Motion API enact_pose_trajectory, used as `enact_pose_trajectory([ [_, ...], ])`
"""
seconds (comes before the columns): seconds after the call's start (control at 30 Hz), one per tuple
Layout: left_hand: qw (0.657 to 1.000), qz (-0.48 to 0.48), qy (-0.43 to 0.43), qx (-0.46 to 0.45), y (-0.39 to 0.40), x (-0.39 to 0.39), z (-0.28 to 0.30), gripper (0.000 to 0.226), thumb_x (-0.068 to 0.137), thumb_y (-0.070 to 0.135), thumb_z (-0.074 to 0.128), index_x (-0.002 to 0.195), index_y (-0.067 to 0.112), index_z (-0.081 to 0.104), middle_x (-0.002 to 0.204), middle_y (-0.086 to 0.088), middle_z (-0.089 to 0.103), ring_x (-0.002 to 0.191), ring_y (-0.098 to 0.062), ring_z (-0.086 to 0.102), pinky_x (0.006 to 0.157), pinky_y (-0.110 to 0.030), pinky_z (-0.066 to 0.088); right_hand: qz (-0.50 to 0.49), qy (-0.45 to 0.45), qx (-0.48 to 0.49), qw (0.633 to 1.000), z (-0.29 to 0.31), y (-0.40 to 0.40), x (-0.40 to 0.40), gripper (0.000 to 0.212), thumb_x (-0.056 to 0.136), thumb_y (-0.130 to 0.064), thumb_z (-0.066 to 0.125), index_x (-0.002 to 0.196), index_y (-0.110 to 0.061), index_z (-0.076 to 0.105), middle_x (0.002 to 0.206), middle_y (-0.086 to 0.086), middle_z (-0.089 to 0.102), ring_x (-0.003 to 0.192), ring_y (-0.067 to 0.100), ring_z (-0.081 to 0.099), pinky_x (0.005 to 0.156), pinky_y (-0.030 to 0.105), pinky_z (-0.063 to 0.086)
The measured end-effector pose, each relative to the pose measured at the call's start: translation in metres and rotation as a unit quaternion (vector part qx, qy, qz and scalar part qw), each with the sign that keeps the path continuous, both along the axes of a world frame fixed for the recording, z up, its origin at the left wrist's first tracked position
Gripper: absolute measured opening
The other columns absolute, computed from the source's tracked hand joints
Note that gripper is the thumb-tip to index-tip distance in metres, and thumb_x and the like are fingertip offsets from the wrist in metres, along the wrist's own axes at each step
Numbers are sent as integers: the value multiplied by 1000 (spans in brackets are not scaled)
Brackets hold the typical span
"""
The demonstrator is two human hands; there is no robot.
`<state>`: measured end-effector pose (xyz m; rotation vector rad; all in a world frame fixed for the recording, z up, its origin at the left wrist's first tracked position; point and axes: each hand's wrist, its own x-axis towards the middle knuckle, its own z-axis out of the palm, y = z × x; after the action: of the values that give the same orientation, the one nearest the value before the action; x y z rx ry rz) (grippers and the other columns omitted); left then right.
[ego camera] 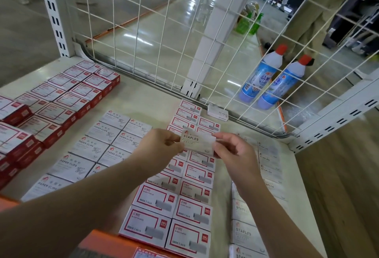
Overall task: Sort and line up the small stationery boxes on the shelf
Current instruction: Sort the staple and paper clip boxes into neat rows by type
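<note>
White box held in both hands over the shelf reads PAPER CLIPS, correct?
No. The head view shows the small white cardboard box pinched between the left hand and right hand reads STAPLES. It is held in both hands over the shelf.

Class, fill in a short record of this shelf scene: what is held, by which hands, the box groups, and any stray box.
Held item: STAPLES box, above the shelf
Hands: left hand and right hand pinch its ends
Left group: red boxes
Middle groups: PAPER CLIPS boxes; red-framed staple boxes
Right column: white STAPLES boxes
Stray: white box by the wire grid
</note>
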<state>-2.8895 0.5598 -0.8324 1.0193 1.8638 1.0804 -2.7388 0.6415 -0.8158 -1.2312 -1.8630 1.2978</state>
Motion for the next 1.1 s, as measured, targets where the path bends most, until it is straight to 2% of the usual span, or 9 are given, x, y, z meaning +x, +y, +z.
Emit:
enact_pose_trajectory([
  [0.1,1000,14,-2,5,-2,-2,1,26,94,20,52,117,13,61,102,3,67,59,-14,56,52,-20,52,49,-26,-6,998,-1,-2,1,35,81,-3,66,99,-32,58,94,-7,66,84,0,62,63,10,50],
  [0.17,1000,23,-9,5,-4,-3,1,28,93,20,53,121,14,57,102,4,67,65,-22,58,58,-27,54,67,-55,4,996,-4,-4,1,40,79,-5,68,108,-30,56,98,-10,65,90,0,60,69,12,51],
  [0.23,1000,26,-7,9,-4,-4,-1,28,93,19,53,121,16,56,99,4,67,58,-18,54,46,-17,48,70,-77,25,994,-6,-5,1,43,79,-8,69,113,-30,55,101,-12,64,95,2,59,78,18,53],
  [0.3,1000,26,3,12,-4,-4,-3,28,93,17,53,121,17,55,90,7,67,50,-11,47,41,-11,38,69,-88,50,992,-8,-6,0,42,79,-10,69,112,-31,54,100,-17,63,95,-2,58,80,16,51],
  [0.53,999,18,45,8,-6,-3,-5,27,93,17,52,120,19,52,88,9,64,53,-7,50,42,-7,36,68,-93,89,989,-9,-8,-2,42,79,-9,70,110,-33,54,97,-22,62,94,-6,58,81,13,47],
  [0.73,999,11,49,18,-9,-5,0,29,93,17,52,123,19,52,89,8,64,52,-7,48,40,-6,34,66,-90,96,989,-7,-10,-2,43,79,-10,70,100,-43,51,95,-24,62,92,-10,57,79,11,46],
  [0.93,997,-15,78,6,-13,-6,7,34,94,20,50,129,19,48,110,3,63,79,-9,60,54,-12,48,48,-101,80,990,-7,-12,0,41,80,-11,69,106,-40,53,96,-23,60,91,-10,57,75,10,47],
  [1.0,991,-25,129,-9,-14,-8,8,36,94,22,50,130,21,46,119,3,59,94,-10,57,73,-20,53,34,-107,65,992,-7,-12,2,40,81,-11,68,113,-32,56,100,-17,63,95,-3,58,80,16,50],
  [1.1,970,-52,236,-22,-14,-12,9,38,95,24,47,133,23,44,127,4,53,110,-12,51,93,-27,46,20,-117,61,991,-8,-10,7,40,81,-12,67,118,-25,59,103,-12,66,96,4,61,85,23,52],
])
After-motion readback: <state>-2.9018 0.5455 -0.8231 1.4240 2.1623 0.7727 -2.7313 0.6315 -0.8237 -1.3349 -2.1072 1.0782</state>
